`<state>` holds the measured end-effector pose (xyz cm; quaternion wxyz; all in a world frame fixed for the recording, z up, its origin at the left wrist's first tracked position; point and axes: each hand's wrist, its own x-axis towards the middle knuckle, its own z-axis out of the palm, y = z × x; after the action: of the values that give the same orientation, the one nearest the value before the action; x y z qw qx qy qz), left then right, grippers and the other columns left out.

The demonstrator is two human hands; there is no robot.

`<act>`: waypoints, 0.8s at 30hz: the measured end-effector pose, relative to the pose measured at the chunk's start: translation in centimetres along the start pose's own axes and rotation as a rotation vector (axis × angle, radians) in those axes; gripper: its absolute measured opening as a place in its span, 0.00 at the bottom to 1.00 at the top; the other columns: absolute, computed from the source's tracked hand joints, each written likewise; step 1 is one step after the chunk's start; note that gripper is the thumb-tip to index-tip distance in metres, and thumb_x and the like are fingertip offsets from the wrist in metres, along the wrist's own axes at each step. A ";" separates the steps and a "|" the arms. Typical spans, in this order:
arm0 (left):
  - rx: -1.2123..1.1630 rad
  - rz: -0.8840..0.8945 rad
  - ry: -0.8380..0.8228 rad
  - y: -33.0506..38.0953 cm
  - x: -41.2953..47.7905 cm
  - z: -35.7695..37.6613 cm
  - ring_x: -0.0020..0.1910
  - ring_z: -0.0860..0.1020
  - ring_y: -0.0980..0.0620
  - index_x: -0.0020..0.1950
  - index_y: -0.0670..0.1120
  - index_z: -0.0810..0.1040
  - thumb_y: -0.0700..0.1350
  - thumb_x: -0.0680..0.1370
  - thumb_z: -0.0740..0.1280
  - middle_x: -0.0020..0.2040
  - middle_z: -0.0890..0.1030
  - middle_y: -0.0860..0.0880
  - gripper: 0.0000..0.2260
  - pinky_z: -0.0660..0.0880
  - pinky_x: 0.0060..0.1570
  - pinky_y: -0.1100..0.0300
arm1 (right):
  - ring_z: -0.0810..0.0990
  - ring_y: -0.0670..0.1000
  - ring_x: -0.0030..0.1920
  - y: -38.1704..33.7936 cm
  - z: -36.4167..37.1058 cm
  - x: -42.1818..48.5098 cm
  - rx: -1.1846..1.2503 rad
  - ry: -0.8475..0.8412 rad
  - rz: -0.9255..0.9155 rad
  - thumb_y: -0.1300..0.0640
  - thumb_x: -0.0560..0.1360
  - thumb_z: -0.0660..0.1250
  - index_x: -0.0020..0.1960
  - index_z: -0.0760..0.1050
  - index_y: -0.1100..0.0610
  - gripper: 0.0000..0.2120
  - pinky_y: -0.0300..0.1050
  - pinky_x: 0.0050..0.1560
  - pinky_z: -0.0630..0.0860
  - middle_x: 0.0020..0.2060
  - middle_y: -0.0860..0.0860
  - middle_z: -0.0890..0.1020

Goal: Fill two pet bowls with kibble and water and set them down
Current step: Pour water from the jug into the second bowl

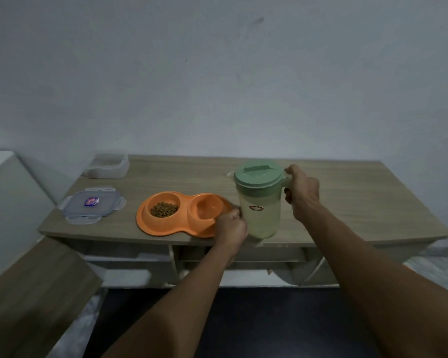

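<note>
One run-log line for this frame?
kibble: in left bowl | right bowl: empty | right hand: grips pitcher handle | left hand: steadies dish rim

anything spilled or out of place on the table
Nothing stands out. The kibble sits inside the left well of the orange double bowl, the pitcher is upright with its lid on, and no spill shows on the table.

No legible text
Sticker on the pitcher (260,202) between both hands and label on the container lid (92,204) are too blurred.
</note>
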<state>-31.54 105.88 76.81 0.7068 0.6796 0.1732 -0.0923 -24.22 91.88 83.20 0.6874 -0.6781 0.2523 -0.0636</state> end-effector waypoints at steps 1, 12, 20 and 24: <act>0.003 -0.003 0.002 0.1 -0.1 0.0 0.37 0.71 0.49 0.32 0.53 0.75 0.30 0.70 0.57 0.30 0.71 0.48 0.18 0.72 0.47 0.50 | 0.71 0.52 0.29 0.0 0.0 0.0 -0.011 -0.001 -0.005 0.52 0.72 0.68 0.41 0.77 0.61 0.12 0.46 0.29 0.67 0.32 0.55 0.77; -0.043 -0.010 -0.010 0.3 -0.8 0.6 0.52 0.80 0.48 0.60 0.48 0.77 0.30 0.73 0.57 0.50 0.83 0.48 0.21 0.78 0.58 0.45 | 0.75 0.54 0.32 -0.2 0.7 -1.0 -0.142 0.003 -0.059 0.47 0.69 0.68 0.40 0.78 0.61 0.16 0.48 0.35 0.72 0.37 0.57 0.81; 0.094 0.057 0.062 0.8 -1.8 0.9 0.43 0.80 0.42 0.56 0.35 0.75 0.29 0.73 0.60 0.56 0.78 0.32 0.13 0.76 0.38 0.48 | 0.76 0.55 0.31 -0.6 1.0 -1.4 -0.232 0.014 -0.077 0.45 0.68 0.67 0.42 0.77 0.62 0.19 0.51 0.39 0.76 0.38 0.57 0.81; 0.104 0.025 0.061 0.9 -2.0 1.1 0.58 0.76 0.34 0.57 0.34 0.75 0.29 0.74 0.60 0.57 0.77 0.31 0.13 0.74 0.57 0.40 | 0.77 0.56 0.32 -1.0 1.2 -1.6 -0.279 0.022 -0.099 0.45 0.69 0.66 0.44 0.78 0.64 0.20 0.55 0.45 0.80 0.40 0.58 0.82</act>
<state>-32.92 104.62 78.42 0.6659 0.7202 0.1812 -0.0717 -24.81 93.52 84.51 0.5798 -0.7778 0.2325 -0.0690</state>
